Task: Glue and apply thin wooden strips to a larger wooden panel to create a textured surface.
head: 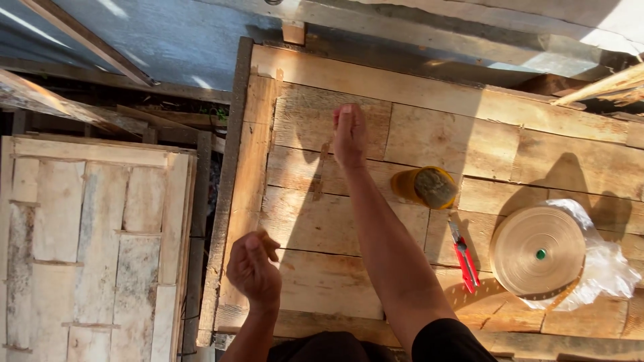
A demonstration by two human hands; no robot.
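Observation:
My right hand (pixel 349 134) is stretched out over the far part of a wooden panel (pixel 429 94) made of rough boards, fingers together and edge-on, resting on or just above the wood; it holds nothing. My left hand (pixel 253 269) hovers near the panel's front left edge, curled around a small tan piece, which I cannot identify. A yellow jar (pixel 426 187) lies just right of my right forearm.
A red utility knife (pixel 465 257) lies beside a large roll of tan tape (pixel 537 251) sitting on clear plastic wrap (pixel 607 268). A second pale wooden panel (pixel 87 248) stands to the left. Planks and sheeting lie beyond the far edge.

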